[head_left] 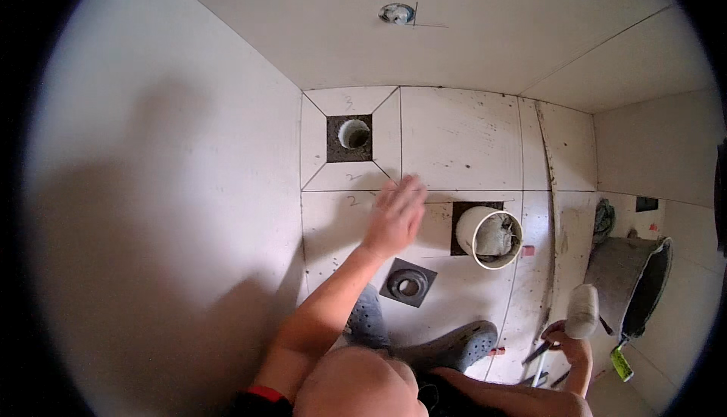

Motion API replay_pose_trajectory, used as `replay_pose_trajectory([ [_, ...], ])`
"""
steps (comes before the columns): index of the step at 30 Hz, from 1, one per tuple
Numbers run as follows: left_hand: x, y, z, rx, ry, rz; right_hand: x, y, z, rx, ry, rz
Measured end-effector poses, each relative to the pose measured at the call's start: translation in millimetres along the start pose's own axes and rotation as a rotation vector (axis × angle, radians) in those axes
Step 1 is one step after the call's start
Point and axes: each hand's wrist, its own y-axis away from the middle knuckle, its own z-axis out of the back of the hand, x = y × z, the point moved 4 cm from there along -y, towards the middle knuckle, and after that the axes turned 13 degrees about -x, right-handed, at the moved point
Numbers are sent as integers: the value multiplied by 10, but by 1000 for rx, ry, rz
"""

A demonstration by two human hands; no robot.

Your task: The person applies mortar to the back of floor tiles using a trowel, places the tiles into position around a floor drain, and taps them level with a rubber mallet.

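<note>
My left hand (397, 216) reaches out over the pale floor tiles (454, 137), fingers stretched and slightly blurred, at the joint below a square cutout. Whether it touches the tile I cannot tell. Inside that dark cutout stands a round drain pipe (354, 134), framed by mitred tile pieces with pencil marks. A grey square drain fitting (394, 290) with a round hole lies nearer to me. At the lower right, my right hand (572, 347) is closed on a mallet (581, 312) with a whitish, cylindrical head. Its handle is partly hidden by the hand.
A wide white pipe (468, 237) stuffed with a bag rises from another cutout. On the right, a dark bucket (617, 273) lies tipped near a green-labelled tool (621, 362). My grey clogs (466, 345) stand on the floor. Walls close in left (166, 190) and ahead.
</note>
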Motion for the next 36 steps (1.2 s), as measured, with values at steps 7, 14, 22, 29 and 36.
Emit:
replay_pose_trajectory([
  [7, 1135, -720, 691, -83, -687, 492, -825, -164, -293, 192, 451, -151],
  [14, 1531, -863, 765, 90, -782, 571, -1542, -351, -392, 90, 595, -196],
  [22, 1660, -875, 642, 175, -815, 492, -1950, -514, -444, -8, 713, -11],
  [29, 1658, -936, 651, 249, -873, 452, -1895, -543, -526, 30, 613, 91],
  [36, 1655, -1024, 604, 293, -952, 537, -2027, -691, -553, -23, 680, 155],
])
